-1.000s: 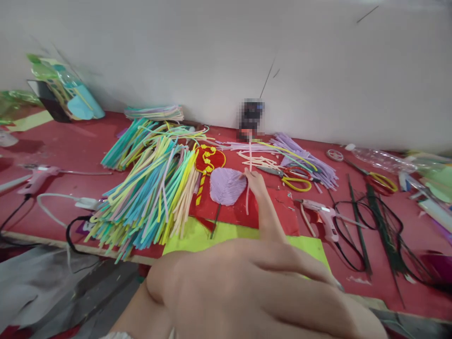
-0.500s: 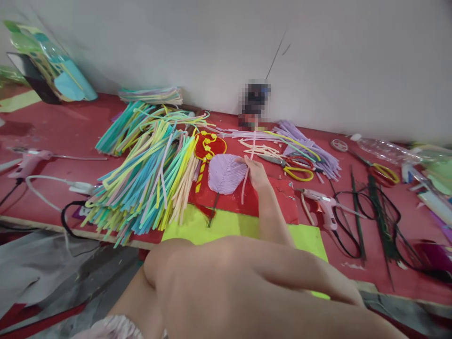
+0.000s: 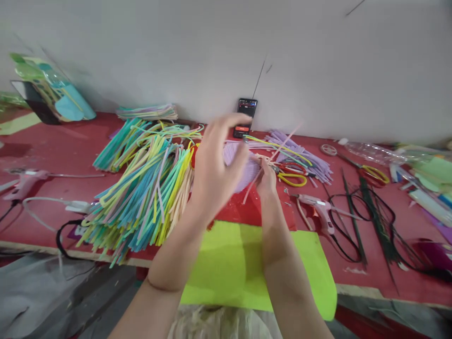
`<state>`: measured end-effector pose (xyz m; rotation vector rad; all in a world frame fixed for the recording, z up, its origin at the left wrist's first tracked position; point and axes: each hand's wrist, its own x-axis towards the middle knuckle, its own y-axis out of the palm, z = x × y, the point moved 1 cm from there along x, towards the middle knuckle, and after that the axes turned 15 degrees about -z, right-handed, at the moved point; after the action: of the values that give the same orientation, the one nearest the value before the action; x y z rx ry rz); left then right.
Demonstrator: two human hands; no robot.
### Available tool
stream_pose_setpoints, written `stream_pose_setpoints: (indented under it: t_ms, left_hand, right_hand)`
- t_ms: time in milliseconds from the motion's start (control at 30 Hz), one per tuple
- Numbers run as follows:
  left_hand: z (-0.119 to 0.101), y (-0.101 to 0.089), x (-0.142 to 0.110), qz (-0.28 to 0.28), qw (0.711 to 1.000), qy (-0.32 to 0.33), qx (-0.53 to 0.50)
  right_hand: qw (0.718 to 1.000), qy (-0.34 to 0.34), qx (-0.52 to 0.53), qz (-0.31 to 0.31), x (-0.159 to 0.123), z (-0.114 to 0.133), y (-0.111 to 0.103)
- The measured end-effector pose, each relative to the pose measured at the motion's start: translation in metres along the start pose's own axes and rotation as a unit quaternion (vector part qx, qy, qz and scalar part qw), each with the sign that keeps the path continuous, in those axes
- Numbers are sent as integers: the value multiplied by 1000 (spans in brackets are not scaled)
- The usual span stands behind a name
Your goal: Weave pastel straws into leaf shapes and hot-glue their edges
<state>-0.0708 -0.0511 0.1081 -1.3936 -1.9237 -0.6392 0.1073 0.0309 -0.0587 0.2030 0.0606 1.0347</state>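
My left hand [image 3: 217, 165] is raised over the middle of the table, slightly blurred, its thumb and fingers apart with nothing between them. Behind it, partly hidden, is a purple leaf-shaped piece [image 3: 249, 172] made of fuzzy stems laid side by side. My right hand [image 3: 267, 180] is closed on a pale pink pipe cleaner [image 3: 288, 138], which slants up to the right and pokes out below the fingers. Those fingers are at the right edge of the purple piece; whether they also grip it I cannot tell.
Multicoloured pipe cleaners [image 3: 141, 188] are heaped at left, purple ones [image 3: 303, 153] at back right. A phone [image 3: 246, 113] leans on the wall. Yellow-handled scissors [image 3: 292, 179] lie beside my right hand. Pink glue guns [image 3: 319, 209] [image 3: 26, 182] rest on both sides. A yellow-green sheet [image 3: 229, 263] lies in front.
My left arm, earlier lying across the near side, has swung forward and its hand is now up in front of the purple piece. The pink pipe cleaner has tilted rightward in my right hand.
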Motion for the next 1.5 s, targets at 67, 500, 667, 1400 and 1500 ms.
stream_pose_setpoints:
  t_ms: [67,500,667,1400,1500]
  left_hand:
    - [55,17,6,-34,995,-91,15]
    - [140,42,-43,85,877,-464,-89]
    - [128,36,-65,19,838,-511,-190]
    - [125,31,-102,-5,833,-521,-186]
    - [121,31,-100,-9,816,-543,-199]
  right_hand:
    - [998,-4,56,-34,2,2,-1]
    - [993,37,109,10,-13,26,-11]
    - [991,96,75,58,-43,28,-15]
    - [994,72,74,18,-52,20,-30]
    - [993,72,85,27,-51,20,-30]
